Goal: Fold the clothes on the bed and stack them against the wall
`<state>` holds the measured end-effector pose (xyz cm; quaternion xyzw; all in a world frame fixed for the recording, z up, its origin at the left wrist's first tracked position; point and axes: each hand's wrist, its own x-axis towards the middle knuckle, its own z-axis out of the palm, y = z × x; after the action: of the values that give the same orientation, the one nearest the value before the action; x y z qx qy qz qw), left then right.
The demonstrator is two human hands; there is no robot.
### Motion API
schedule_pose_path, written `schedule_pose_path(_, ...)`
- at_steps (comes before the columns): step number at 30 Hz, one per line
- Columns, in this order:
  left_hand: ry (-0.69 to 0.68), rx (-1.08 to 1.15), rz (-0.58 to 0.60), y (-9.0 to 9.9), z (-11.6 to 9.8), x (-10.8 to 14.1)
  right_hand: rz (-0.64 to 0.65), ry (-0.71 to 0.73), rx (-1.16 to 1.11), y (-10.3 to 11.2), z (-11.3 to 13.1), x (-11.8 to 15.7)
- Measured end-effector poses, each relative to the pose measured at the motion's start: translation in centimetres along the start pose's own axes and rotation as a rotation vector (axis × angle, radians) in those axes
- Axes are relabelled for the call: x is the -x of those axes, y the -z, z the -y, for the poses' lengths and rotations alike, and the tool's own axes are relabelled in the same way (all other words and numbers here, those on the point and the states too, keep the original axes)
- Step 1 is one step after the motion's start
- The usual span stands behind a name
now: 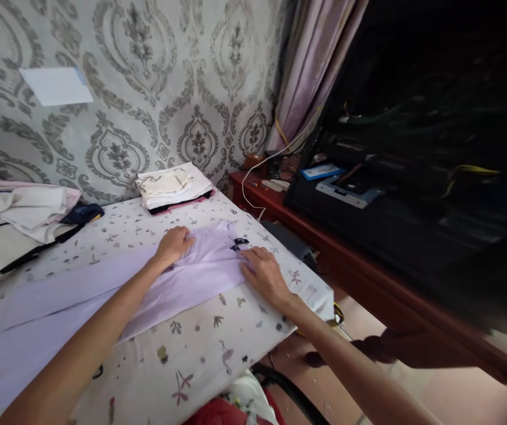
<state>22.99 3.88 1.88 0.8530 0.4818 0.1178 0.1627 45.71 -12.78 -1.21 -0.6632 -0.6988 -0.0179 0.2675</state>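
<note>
A long lavender garment (195, 277) lies folded lengthwise on the bed's printed white sheet (204, 354), with small black labels (240, 241) at its neck end. My left hand (174, 245) rests at its upper edge, fingers curled on the cloth, which wrinkles beside them. At the neck end, just below the labels, my right hand (267, 274) touches the fabric with thumb and fingers apart. The garment's far part runs under my left forearm toward the lower left.
Folded clothes (176, 186) are stacked by the wall. More garments (18, 224) pile up at left. A dark red wooden desk (297, 218) holding a large black screen (412, 147) stands at right, with a white cable (247, 177) hanging over its edge. Red and white cloth (235, 407) shows below.
</note>
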Motion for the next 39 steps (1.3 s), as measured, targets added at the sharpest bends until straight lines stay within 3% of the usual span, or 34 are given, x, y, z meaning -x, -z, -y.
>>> schedule_pose_path(4,0.019,0.029,0.013,-0.8,-0.3,-1.4,-0.021,-0.062,-0.082,0.2,-0.9,1.3)
schedule_pose_path(9,-0.035,0.097,-0.129,-1.2,-0.2,-1.8,-0.02,-0.07,-0.118,0.0,-1.0,1.3)
schedule_pose_path(17,-0.059,-0.016,-0.121,-1.7,-0.1,-1.6,-0.029,-0.07,-0.145,0.0,-0.6,1.0)
schedule_pose_path(20,-0.271,-0.042,-0.115,-1.3,-0.9,-1.8,-0.023,-0.088,-0.21,0.1,0.0,0.4)
schedule_pose_path(23,-0.574,-0.072,0.027,-1.3,-2.2,-2.4,-0.05,-0.12,-0.244,0.3,0.5,0.1)
schedule_pose_path(25,-0.667,-0.059,0.12,-1.4,-2.8,-2.7,-0.077,-0.12,-0.27,0.4,0.5,0.2)
schedule_pose_path(27,-0.667,0.013,0.126,-1.5,-3.1,-2.9,-0.097,-0.119,-0.279,0.4,0.3,0.5)
schedule_pose_path(31,-0.56,0.193,-0.048,-2.2,-2.9,-3.3,-0.101,-0.104,-0.223,0.2,-0.4,1.0)
schedule_pose_path(35,-0.499,0.116,-0.088,-3.0,-3.0,-2.8,-0.093,-0.029,-0.098,0.1,-0.5,1.2)
schedule_pose_path(39,-0.442,0.008,-0.108,-2.9,-3.3,0.4,-0.16,0.111,-0.015,0.4,0.7,0.1)
